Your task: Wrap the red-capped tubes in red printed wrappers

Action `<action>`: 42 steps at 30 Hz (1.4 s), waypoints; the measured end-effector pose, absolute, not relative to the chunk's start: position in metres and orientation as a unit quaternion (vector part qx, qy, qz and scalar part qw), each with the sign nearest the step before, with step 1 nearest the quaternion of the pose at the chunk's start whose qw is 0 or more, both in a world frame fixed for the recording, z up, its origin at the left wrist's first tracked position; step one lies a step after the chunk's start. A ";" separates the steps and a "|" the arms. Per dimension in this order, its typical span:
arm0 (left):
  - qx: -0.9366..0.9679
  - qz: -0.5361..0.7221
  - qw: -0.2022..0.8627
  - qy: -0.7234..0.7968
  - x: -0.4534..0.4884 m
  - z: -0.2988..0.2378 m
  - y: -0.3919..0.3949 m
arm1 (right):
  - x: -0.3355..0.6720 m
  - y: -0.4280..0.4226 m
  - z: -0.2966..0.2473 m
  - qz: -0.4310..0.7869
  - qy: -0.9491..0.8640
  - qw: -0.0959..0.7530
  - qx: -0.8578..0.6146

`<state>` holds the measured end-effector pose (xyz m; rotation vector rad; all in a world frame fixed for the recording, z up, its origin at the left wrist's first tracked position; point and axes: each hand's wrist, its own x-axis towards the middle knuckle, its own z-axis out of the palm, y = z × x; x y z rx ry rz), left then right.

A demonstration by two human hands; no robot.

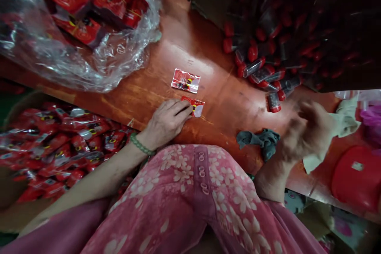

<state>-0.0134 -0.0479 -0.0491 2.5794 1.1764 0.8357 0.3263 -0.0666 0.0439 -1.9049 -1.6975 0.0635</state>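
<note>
My left hand (pixel 171 121), with a green bead bracelet at the wrist, rests on the table. Its fingers are closed over the left end of a small red printed packet (pixel 198 108). Just beyond lies another shiny flat packet (pixel 186 80) with a similar print. Over on the right, my right hand (pixel 311 131) is raised and smeared by motion, so its fingers and anything in them are unclear. Near that hand, a small clear tube with a red cap (pixel 274 102) lies on the table, in front of a heap of similar tubes (pixel 263 73).
Bundled red packets (pixel 104 2) sit in a clear plastic bag (pixel 119 59) at upper left. Below the table edge, a box holds many filled red packets (pixel 65 143). A dark crumpled cloth (pixel 262 141) and a red plastic container (pixel 357 178) are on the right.
</note>
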 end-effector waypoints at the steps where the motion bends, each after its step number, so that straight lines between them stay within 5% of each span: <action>1: 0.870 0.283 0.082 0.394 -0.012 -0.049 -0.046 | 0.337 -0.064 0.033 0.004 -0.638 0.292 -0.713; 8: 0.874 0.298 0.027 0.383 -0.002 -0.052 -0.035 | 0.382 -0.043 -0.028 0.008 -0.579 0.155 -0.800; 18: 0.881 0.215 0.114 0.405 -0.008 -0.052 -0.045 | 0.328 -0.037 0.002 0.198 -0.655 0.094 -0.723; 25: 0.876 0.256 0.067 0.404 -0.004 -0.042 -0.044 | 0.296 -0.032 -0.003 0.368 -0.588 0.241 -0.679; 36: 0.766 0.348 0.264 0.471 -0.006 -0.040 -0.033 | 0.265 -0.038 -0.002 0.552 -0.454 0.380 -0.587; 42: 0.758 0.355 0.288 0.465 0.003 -0.025 -0.037 | 0.254 -0.048 0.004 0.547 -0.468 0.427 -0.547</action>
